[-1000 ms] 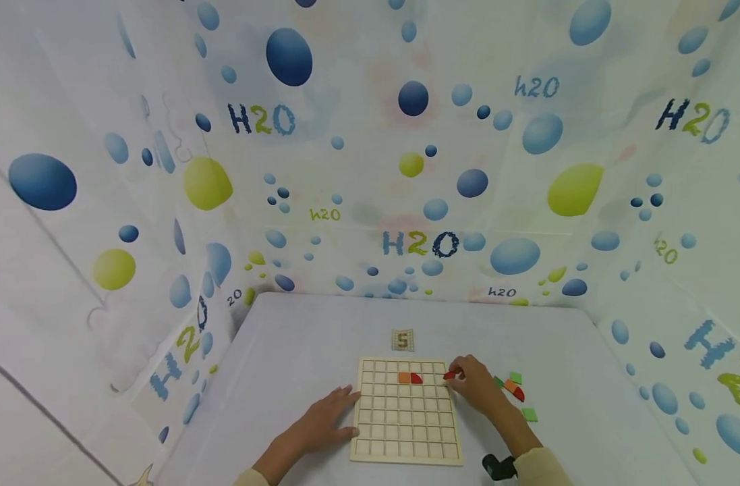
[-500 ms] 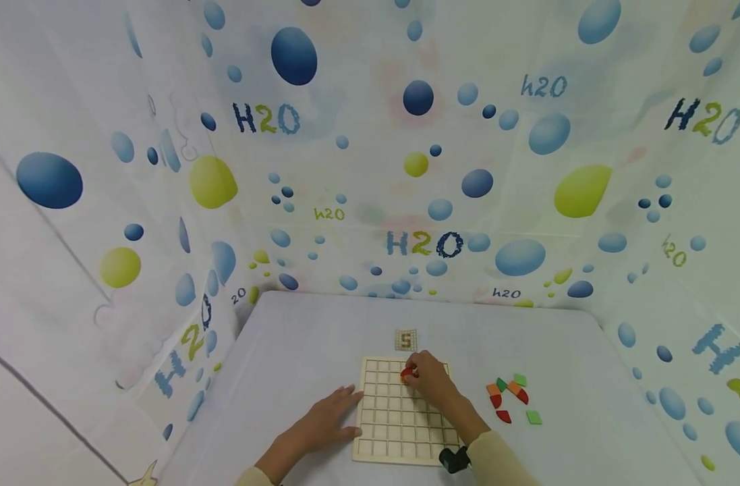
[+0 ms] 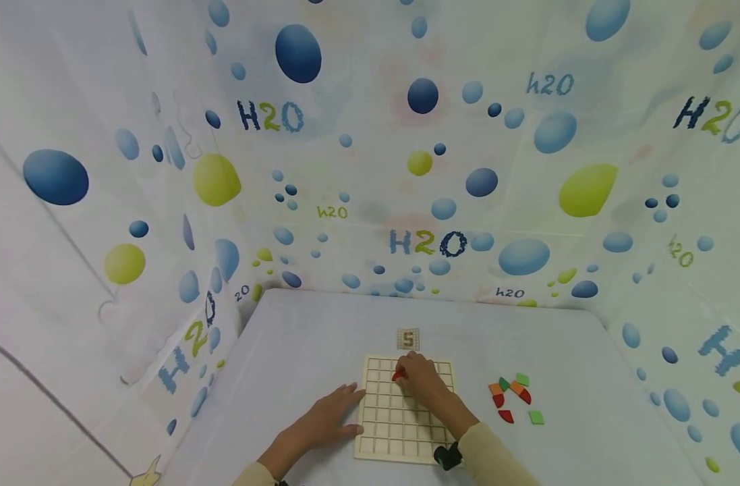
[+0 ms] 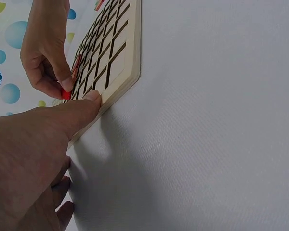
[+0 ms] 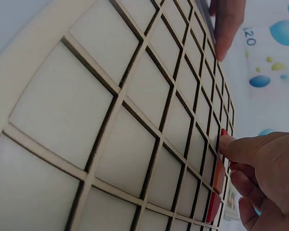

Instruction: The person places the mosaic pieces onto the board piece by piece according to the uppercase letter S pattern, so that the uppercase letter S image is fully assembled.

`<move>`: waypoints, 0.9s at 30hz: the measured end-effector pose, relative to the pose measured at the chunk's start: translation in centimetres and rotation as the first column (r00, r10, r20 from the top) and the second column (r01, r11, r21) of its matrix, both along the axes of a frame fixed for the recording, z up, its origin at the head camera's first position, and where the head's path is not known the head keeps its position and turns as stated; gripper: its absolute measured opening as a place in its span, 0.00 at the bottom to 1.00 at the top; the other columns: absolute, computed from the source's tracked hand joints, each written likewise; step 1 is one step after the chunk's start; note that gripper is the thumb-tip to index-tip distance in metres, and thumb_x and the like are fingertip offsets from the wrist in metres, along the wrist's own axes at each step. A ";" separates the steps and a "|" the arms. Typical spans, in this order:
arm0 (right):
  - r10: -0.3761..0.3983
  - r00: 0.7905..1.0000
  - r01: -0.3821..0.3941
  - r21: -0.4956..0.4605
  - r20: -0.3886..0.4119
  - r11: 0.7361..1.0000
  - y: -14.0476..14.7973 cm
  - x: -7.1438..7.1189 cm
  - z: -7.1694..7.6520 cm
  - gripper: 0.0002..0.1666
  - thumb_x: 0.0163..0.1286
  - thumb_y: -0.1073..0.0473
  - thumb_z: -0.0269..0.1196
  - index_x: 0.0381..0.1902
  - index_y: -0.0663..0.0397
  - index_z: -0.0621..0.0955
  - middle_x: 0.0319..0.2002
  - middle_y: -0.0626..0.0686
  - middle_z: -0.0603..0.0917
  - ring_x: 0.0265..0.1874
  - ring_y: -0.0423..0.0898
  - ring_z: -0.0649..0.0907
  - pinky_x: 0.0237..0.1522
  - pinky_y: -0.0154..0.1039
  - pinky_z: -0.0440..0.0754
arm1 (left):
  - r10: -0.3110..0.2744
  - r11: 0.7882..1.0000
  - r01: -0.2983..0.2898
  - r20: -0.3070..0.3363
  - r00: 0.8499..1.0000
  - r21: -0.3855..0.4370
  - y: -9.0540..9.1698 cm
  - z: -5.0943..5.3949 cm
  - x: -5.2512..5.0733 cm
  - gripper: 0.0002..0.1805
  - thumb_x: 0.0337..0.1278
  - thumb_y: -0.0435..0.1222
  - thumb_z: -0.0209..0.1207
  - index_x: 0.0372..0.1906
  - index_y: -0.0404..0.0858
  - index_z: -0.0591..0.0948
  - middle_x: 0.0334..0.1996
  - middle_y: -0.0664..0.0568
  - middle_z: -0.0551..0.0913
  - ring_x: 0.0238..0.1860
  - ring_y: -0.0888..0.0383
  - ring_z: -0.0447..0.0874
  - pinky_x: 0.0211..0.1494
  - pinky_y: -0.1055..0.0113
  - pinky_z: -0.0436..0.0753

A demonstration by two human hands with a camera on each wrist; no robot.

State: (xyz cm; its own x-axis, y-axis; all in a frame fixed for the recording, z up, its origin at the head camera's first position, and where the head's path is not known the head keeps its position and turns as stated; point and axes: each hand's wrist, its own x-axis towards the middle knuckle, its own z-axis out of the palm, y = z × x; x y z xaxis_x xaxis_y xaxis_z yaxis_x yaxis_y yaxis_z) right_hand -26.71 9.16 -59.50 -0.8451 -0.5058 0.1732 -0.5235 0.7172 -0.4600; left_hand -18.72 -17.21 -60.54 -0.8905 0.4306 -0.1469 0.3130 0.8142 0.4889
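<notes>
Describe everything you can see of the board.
The board looks like pale, light wood: a flat panel with thin raised strips dividing it into square cells, inside a plain rim with rounded corners. It lies flat on the white table. The left hand rests its thumb on the left rim. An orange piece and a red piece sit in cells near the far edge, where the right hand pinches another red piece; whether that one touches the board is unclear.

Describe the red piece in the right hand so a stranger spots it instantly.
On the white table lies a pale wooden grid board. Over its far rows, the right hand pinches a small red piece, partly hidden. Unlike the orange piece and second red piece in the board, it is held.
</notes>
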 end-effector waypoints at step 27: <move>0.030 0.975 -0.015 0.067 -0.222 0.998 -0.1 0.4 -0.6 0.05 0.66 0.60 0.76 0.38 0.50 0.88 0.37 0.48 0.86 0.38 0.49 0.82 0.37 0.49 0.81 | 0.000 1.000 0.000 0.002 1.000 -0.002 0.0 -0.1 0.0 0.43 0.68 0.60 0.64 0.80 0.46 0.68 0.81 0.42 0.65 0.81 0.37 0.62 0.78 0.35 0.68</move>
